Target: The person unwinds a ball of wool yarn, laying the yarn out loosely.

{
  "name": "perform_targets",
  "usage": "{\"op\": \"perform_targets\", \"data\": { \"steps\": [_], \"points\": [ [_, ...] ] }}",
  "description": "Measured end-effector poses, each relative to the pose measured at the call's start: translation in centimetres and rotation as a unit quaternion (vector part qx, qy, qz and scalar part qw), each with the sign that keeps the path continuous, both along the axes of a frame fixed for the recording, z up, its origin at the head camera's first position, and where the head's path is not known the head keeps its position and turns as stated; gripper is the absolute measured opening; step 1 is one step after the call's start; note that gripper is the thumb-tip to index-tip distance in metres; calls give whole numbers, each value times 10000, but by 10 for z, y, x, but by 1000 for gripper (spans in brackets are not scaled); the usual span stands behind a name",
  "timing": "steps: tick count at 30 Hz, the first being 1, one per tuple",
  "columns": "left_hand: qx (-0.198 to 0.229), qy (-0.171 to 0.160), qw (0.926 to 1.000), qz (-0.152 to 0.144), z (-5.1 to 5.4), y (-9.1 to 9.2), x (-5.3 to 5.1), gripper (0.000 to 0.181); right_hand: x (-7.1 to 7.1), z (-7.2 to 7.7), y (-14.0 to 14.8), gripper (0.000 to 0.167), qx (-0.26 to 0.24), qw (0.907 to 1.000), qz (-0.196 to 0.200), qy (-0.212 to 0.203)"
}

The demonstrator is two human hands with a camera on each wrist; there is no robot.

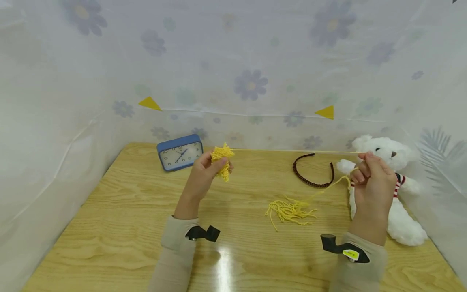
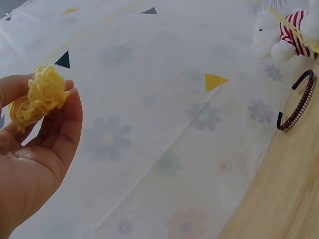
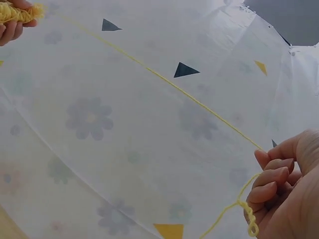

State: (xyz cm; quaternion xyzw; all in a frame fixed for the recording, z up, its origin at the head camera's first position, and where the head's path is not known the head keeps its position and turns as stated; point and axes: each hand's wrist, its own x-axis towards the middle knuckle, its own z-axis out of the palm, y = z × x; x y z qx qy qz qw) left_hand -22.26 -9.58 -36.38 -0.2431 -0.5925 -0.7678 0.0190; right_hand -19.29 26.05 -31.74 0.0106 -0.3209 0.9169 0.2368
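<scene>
Head view showed the left hand gripping a yellow yarn bundle, its taut strand pinched by the right hand (a yarn pile lay to the right hand's left). Left wrist view showed the bundle above the left palm. Right wrist view showed a yarn loop beside the right hand.

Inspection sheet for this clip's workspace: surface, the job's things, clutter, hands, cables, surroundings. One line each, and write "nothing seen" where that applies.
Surface: wooden table, with a bright reflection at the near side.
Job's things: yellow yarn bundle; taut strand; loose yarn on the table.
Clutter: blue clock, dark headband, white teddy bear.
Hands: left hand grips the bundle; right hand pinches the strand.
Cables: nothing seen.
Surroundings: flower-print sheeting.
</scene>
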Motion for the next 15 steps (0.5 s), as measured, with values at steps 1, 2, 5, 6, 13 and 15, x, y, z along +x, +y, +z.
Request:
{"op": "perform_targets", "data": {
  "steps": [1, 2, 5, 6, 13, 15],
  "points": [
    [92, 34, 10000, -14, 1, -1, 0, 22, 0, 0, 2, 19, -110, 9999, -51, -16],
    [178, 41, 9998, -17, 1, -3, 0, 21, 0, 1, 4, 20, -202, 9998, -74, -3],
    [353, 87, 9993, -68, 3, -5, 0, 18, -1, 0, 9, 20, -261, 9997, 22, 14],
    [387, 92, 9992, -88, 3, -6, 0, 17, -1, -1, 10, 20, -199, 9997, 123, 8],
    [386, 130, 9989, -224, 4, -4, 1, 19, -4, -12, 12, 16, 2019, 9746, 822, -508],
    [350, 94, 9990, -274, 5, -2, 2, 19, -5, -16, 10, 16, 3108, 9426, 976, -728]
  ]
}}
